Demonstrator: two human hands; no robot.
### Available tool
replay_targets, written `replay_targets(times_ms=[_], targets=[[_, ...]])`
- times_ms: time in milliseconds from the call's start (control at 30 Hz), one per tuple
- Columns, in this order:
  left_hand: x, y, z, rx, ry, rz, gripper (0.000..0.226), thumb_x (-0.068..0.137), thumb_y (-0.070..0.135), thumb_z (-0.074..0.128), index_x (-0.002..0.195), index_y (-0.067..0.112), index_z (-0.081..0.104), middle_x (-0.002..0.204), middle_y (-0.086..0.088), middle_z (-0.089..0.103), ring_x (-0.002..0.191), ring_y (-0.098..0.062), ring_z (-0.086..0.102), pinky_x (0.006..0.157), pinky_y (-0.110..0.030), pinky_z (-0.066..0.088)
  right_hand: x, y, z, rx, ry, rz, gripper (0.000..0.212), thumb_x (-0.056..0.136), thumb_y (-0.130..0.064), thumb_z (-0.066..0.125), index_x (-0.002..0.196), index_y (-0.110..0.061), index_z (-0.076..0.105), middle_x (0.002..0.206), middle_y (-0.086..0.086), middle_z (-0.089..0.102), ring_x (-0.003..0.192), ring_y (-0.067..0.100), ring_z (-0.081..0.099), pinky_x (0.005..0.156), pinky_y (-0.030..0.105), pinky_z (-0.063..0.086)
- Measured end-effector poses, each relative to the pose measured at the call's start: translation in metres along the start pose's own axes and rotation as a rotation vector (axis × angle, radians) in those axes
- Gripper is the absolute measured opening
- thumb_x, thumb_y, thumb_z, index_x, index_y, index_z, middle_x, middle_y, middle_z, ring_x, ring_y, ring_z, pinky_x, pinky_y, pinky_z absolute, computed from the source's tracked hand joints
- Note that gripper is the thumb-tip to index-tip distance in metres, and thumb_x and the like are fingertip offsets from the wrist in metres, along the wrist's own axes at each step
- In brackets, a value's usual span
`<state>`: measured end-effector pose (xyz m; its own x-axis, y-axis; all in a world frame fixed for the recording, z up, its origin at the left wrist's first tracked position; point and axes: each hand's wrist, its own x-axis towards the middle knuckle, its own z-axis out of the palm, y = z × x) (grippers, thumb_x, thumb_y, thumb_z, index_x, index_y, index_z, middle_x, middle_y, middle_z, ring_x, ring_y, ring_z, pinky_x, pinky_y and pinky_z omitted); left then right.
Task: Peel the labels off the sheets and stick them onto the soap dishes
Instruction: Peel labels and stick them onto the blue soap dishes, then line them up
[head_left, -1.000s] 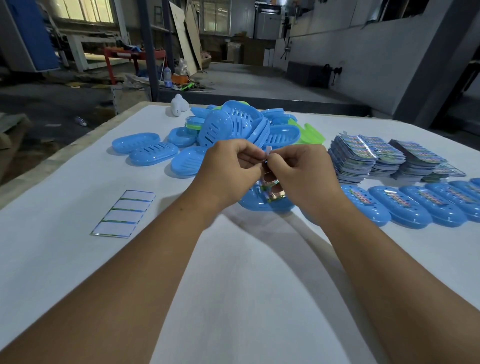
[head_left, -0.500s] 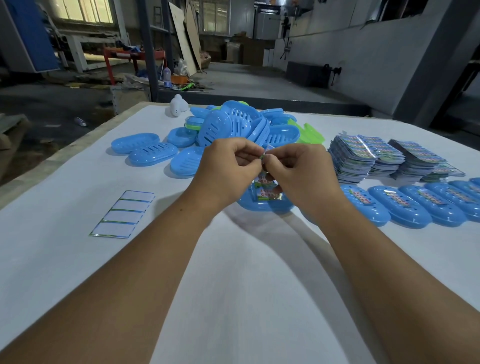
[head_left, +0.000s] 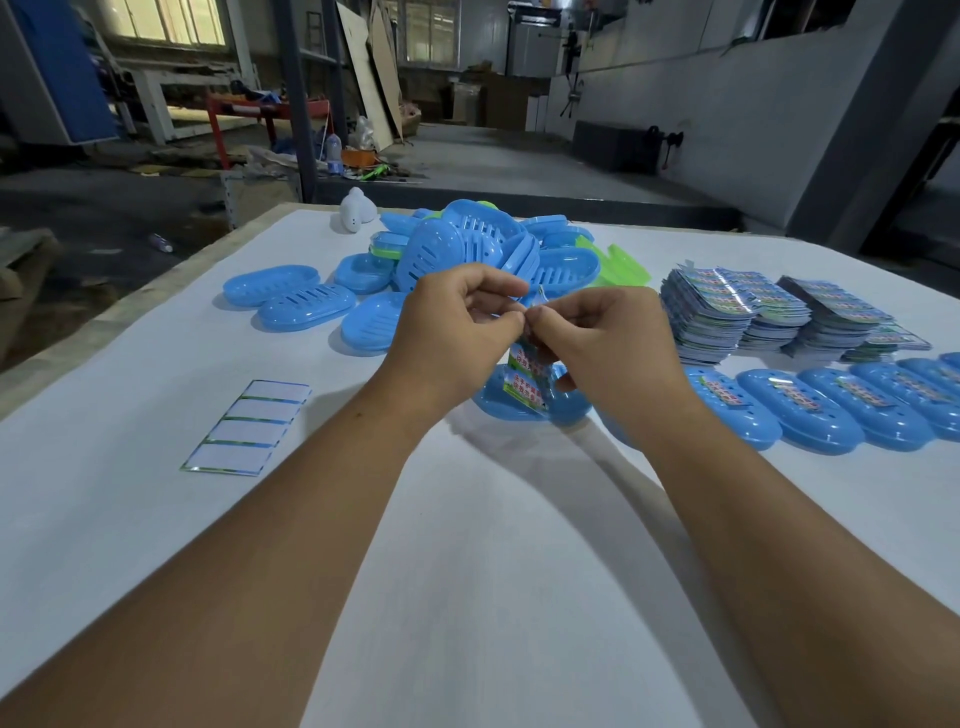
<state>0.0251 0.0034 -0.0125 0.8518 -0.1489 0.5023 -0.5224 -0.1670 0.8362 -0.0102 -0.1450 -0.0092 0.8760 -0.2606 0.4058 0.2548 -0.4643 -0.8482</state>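
Note:
My left hand (head_left: 457, 332) and my right hand (head_left: 608, 343) meet above the table's middle and both pinch the top of a colourful label sheet (head_left: 527, 382), which hangs down between them. Just beneath the sheet lies a blue soap dish (head_left: 498, 402), partly hidden by my hands. A heap of blue soap dishes (head_left: 467, 249) without labels sits behind my hands. At the right, a row of blue dishes with labels (head_left: 810, 410) runs toward the table's edge. Stacks of label sheets (head_left: 727, 306) stand behind that row.
A peeled white backing sheet (head_left: 249, 426) lies flat at the left of the white table (head_left: 467, 571). A small white object (head_left: 356, 210) sits at the far edge. Green dishes (head_left: 623, 265) poke out of the heap. The table's left edge (head_left: 104, 322) borders a workshop floor.
Both hands stay pinched together on the sheet's top. The hanging sheet has shifted slightly between the fingers and now hangs a little straighter over the dish.

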Motion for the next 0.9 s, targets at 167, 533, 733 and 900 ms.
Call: replay_targets(times_ms=[167, 533, 733, 900], targets=[[-0.001, 0.000, 0.002, -0.032, 0.026, -0.058, 0.026, 0.081, 0.006, 0.072, 0.085, 0.031, 0.070, 0.076, 0.006, 0.075, 0.073, -0.006, 0.072, 0.068, -0.020, 0.054, 0.000, -0.001, 0.003, 0.048, -0.016, 0.042, 0.018, 0.083, -0.025, 0.070, 0.069, -0.017, 0.079, 0.063, 0.006, 0.074, 0.061, 0.033, 0.073, 0.056, 0.044, 0.062], [-0.004, 0.000, 0.007, -0.025, 0.046, -0.128, 0.022, 0.082, 0.009, 0.076, 0.089, 0.029, 0.069, 0.076, 0.005, 0.076, 0.078, -0.009, 0.074, 0.082, -0.031, 0.060, -0.002, -0.003, 0.008, 0.250, -0.034, 0.201, 0.021, 0.076, -0.014, 0.067, 0.056, -0.008, 0.074, 0.053, 0.010, 0.063, 0.048, 0.019, 0.055, 0.048, 0.025, 0.048], [-0.005, -0.001, 0.009, 0.029, 0.068, -0.115, 0.018, 0.080, 0.015, 0.075, 0.088, 0.031, 0.069, 0.075, 0.008, 0.075, 0.076, -0.010, 0.073, 0.081, -0.041, 0.060, -0.003, -0.004, 0.012, 0.275, -0.013, 0.222, 0.024, 0.076, -0.011, 0.063, 0.055, -0.002, 0.070, 0.050, 0.008, 0.056, 0.046, 0.020, 0.046, 0.049, 0.028, 0.049], [-0.005, -0.001, 0.012, 0.036, 0.092, -0.104, 0.016, 0.078, 0.020, 0.074, 0.085, 0.033, 0.068, 0.077, 0.006, 0.075, 0.076, -0.015, 0.074, 0.080, -0.045, 0.060, -0.002, -0.004, 0.014, 0.236, 0.027, 0.212, 0.022, 0.075, -0.016, 0.064, 0.060, -0.002, 0.073, 0.050, 0.006, 0.059, 0.046, 0.018, 0.050, 0.050, 0.028, 0.049]])
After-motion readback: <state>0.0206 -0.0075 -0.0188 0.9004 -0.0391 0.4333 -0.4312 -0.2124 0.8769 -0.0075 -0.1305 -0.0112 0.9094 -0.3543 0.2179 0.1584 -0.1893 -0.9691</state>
